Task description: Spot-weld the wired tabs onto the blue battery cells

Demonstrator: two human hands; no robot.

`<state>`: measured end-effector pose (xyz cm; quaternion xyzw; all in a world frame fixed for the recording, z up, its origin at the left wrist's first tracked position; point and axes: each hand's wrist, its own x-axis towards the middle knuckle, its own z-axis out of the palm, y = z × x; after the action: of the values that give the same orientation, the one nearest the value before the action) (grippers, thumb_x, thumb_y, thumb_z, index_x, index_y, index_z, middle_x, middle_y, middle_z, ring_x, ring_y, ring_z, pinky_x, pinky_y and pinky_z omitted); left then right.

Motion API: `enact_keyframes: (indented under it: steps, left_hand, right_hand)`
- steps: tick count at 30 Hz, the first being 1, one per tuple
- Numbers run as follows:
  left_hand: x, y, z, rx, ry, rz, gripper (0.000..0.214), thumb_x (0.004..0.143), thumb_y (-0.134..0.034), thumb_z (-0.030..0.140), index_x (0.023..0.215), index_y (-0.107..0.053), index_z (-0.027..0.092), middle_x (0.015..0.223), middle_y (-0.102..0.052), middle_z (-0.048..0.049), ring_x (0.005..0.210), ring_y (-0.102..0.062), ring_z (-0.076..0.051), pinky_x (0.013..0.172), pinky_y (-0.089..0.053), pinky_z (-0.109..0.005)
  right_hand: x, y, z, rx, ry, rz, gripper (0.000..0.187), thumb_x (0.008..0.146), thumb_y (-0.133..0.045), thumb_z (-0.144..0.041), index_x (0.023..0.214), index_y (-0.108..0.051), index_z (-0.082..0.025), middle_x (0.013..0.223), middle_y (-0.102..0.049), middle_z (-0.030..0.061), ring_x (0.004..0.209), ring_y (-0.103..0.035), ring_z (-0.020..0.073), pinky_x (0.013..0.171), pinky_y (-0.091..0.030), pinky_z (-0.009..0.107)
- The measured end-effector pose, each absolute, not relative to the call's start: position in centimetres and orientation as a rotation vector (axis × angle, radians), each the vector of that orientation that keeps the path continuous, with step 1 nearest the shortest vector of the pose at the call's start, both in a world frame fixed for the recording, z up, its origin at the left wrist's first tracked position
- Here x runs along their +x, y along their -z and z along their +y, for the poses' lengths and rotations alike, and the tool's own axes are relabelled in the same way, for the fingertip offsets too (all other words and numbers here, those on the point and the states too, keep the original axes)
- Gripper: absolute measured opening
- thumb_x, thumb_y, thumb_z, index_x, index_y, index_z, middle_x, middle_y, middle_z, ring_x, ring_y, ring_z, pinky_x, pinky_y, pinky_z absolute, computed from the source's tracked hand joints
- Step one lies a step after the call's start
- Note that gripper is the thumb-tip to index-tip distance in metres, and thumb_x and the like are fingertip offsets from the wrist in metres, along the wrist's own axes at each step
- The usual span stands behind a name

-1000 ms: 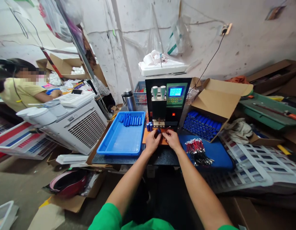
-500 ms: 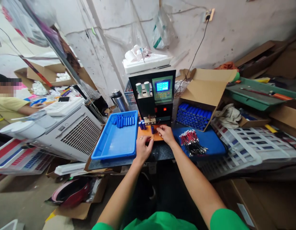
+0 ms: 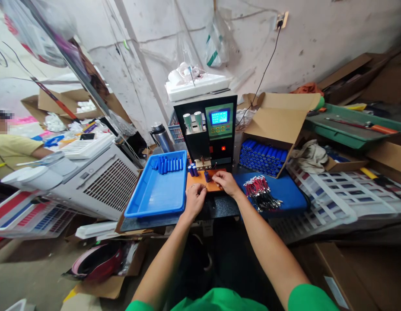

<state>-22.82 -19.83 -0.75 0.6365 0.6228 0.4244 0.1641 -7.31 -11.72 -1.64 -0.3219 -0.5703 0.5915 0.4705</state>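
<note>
Scuffed white wall [image 3: 168, 47] backs the bench [image 3: 220, 207], with plastic bags [image 3: 216, 48] hanging on it and a cord [image 3: 267, 68] running down from a socket [image 3: 281, 20]. Before it stands a black machine [image 3: 199, 145], its screen [image 3: 219, 117] lit and a red light [image 3: 223, 148] glowing; white foam [image 3: 200, 87] lies on top. On the orange block [image 3: 212, 187] at its foot, one blue cell [image 3: 207, 176] stands upright; two more cells [image 3: 193, 170] stand side by side to its left. The right hand [image 3: 227, 182] has thumb and forefinger drawn together just right of the lone cell; whether they grip something small I cannot tell. The left hand [image 3: 196, 198] is half curled at the block's near edge, fingertips near the thumb; I cannot tell whether it holds anything. Left of the block, a blue tray [image 3: 155, 196] holds a row of cells [image 3: 170, 165] in its far part. On the right, an open carton [image 3: 272, 123] is packed with cells [image 3: 263, 157], and red and black leads [image 3: 261, 193] lie bunched on a blue mat [image 3: 291, 192]. A flask [image 3: 162, 138] stands behind the tray, and at far left is a co-worker [image 3: 14, 153] in a yellow top, beyond a cooler [image 3: 106, 181]
</note>
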Motion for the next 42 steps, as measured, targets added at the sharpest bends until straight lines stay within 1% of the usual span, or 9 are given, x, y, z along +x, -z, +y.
enact_keyframes:
  steps: [6,16,19,22,24,32,37,40,42]
  left_hand:
    - [-23.3,0.1,-18.7,1.793,-1.132,1.598,0.02,0.085,-0.05,0.03,0.07,-0.054,0.018,0.07,-0.059,-0.0007,0.071,-0.054,-0.015,0.068,-0.04,-0.027]
    - [-23.4,0.4,-18.5,1.84,-1.126,1.615,0.016,0.085,-0.053,0.025,0.072,-0.056,0.017,0.071,-0.057,-0.0005,0.07,-0.054,-0.015,0.067,-0.043,-0.027]
    - [-23.5,1.0,-19.0,1.915,-1.292,1.645,0.012,0.086,-0.052,0.021,0.088,-0.064,0.017,0.092,-0.061,-0.0057,0.089,-0.06,-0.018,0.08,-0.05,-0.033]
    - [-23.7,1.8,-18.9,2.069,-1.33,1.651,0.035,0.084,-0.054,0.014,0.115,-0.066,0.021,0.129,-0.053,-0.0109,0.121,-0.054,-0.023,0.102,-0.047,-0.041]
    - [-23.8,2.2,-18.4,2.158,-1.236,1.603,0.045,0.084,-0.053,0.01,0.126,-0.062,0.023,0.139,-0.049,-0.011,0.127,-0.051,-0.024,0.107,-0.045,-0.044]
    - [-23.9,2.5,-17.6,2.05,-1.261,1.552,0.045,0.084,-0.05,0.009,0.127,-0.058,0.02,0.105,-0.065,-0.0084,0.089,-0.063,-0.018,0.084,-0.053,-0.035]
    - [-23.6,1.5,-17.4,1.763,-1.292,1.544,0.035,0.091,-0.053,0.03,0.123,-0.059,0.017,0.084,-0.067,-0.0039,0.073,-0.062,-0.015,0.07,-0.05,-0.028]
    - [-23.4,0.7,-16.7,1.61,-1.299,1.596,0.034,0.087,-0.058,0.041,0.108,-0.064,0.015,0.063,-0.057,0.002,0.058,-0.055,-0.013,0.058,-0.044,-0.024]
    - [-23.4,0.2,-16.2,1.635,-1.293,1.614,0.03,0.084,-0.061,0.045,0.09,-0.067,0.015,0.061,-0.053,0.0023,0.057,-0.051,-0.012,0.056,-0.041,-0.024]
  right_hand:
    - [-7.1,1.1,-12.0,-0.679,-1.456,-1.627,0.027,0.069,-0.073,-0.04,0.081,-0.069,-0.016,0.074,-0.067,0.0014,0.065,-0.057,0.0146,0.064,-0.045,0.027]
    - [-7.6,1.4,-11.9,-0.717,-1.447,-1.617,0.024,0.07,-0.07,-0.04,0.067,-0.065,-0.017,0.06,-0.059,-0.0014,0.055,-0.049,0.0122,0.056,-0.037,0.025]
    - [-7.6,1.4,-11.8,-0.736,-1.415,-1.539,0.025,0.07,-0.071,-0.041,0.066,-0.065,-0.017,0.057,-0.055,-0.0023,0.053,-0.044,0.0111,0.053,-0.033,0.025]
    - [-7.7,1.4,-11.8,-0.746,-1.436,-1.426,0.025,0.07,-0.07,-0.042,0.065,-0.065,-0.017,0.056,-0.054,-0.0023,0.051,-0.041,0.0108,0.05,-0.03,0.024]
    - [-7.8,1.4,-11.9,-0.772,-1.454,-1.35,0.026,0.069,-0.069,-0.042,0.065,-0.064,-0.018,0.053,-0.052,-0.0027,0.048,-0.039,0.0107,0.048,-0.028,0.024]
    - [-8.8,1.3,-11.6,-0.839,-1.387,-1.167,0.027,0.066,-0.069,-0.044,0.062,-0.061,-0.019,0.049,-0.049,-0.0038,0.046,-0.038,0.0107,0.047,-0.028,0.025]
    - [-8.7,1.4,-11.3,-0.859,-1.345,-1.158,0.027,0.066,-0.069,-0.044,0.06,-0.06,-0.019,0.05,-0.049,-0.0034,0.046,-0.039,0.0111,0.048,-0.029,0.026]
    - [-8.7,1.5,-11.3,-0.873,-1.331,-1.17,0.027,0.067,-0.068,-0.045,0.062,-0.062,-0.019,0.051,-0.05,-0.0031,0.047,-0.04,0.0117,0.049,-0.03,0.026]
    - [-8.7,1.6,-11.2,-0.88,-1.32,-1.18,0.027,0.068,-0.067,-0.045,0.063,-0.062,-0.019,0.051,-0.051,-0.0029,0.048,-0.041,0.0121,0.049,-0.031,0.026]
